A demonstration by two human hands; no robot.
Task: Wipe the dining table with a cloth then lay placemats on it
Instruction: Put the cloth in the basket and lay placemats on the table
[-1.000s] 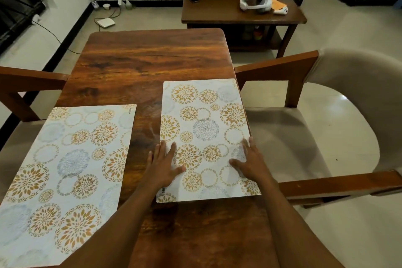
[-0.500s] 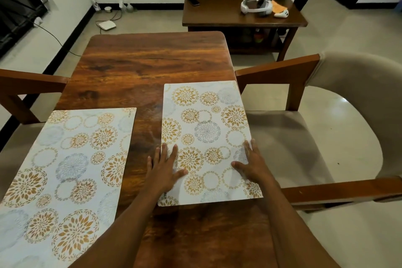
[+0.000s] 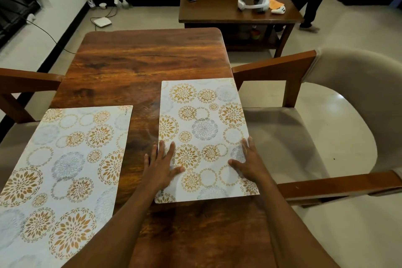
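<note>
Looks like we're well into the placemat part here, no cloth anywhere on the table (image 3: 139, 67) that I can see, so I'd guess the wiping is done. Two mats are down: the left mat (image 3: 65, 165) sits on the near left side, running off the bottom left of the view, and the right mat (image 3: 202, 128) lies along the right edge of the table, next to the chair (image 3: 326, 119). Both hands are on the right mat's near half. The left hand (image 3: 162, 166) is flat, fingers spread, palm down over the mat's left edge, partly on the mat and partly on bare wood. The right hand (image 3: 248, 164) is also flat and spread, pressing down near the mat's right edge with the thumb pointing inward. Neither one is gripping anything, just open palms resting on top. So the step in hand reads as squaring up or smoothing that mat. Its right edge looks about flush with the table edge, maybe hanging over a hair at the near corner, hard to say. Next move, I'd think, is a small nudge leftward to pull it in off the edge if needed, then lifting both hands off. The far half of the table is bare, so more mats could go there, though none are in view.
</note>
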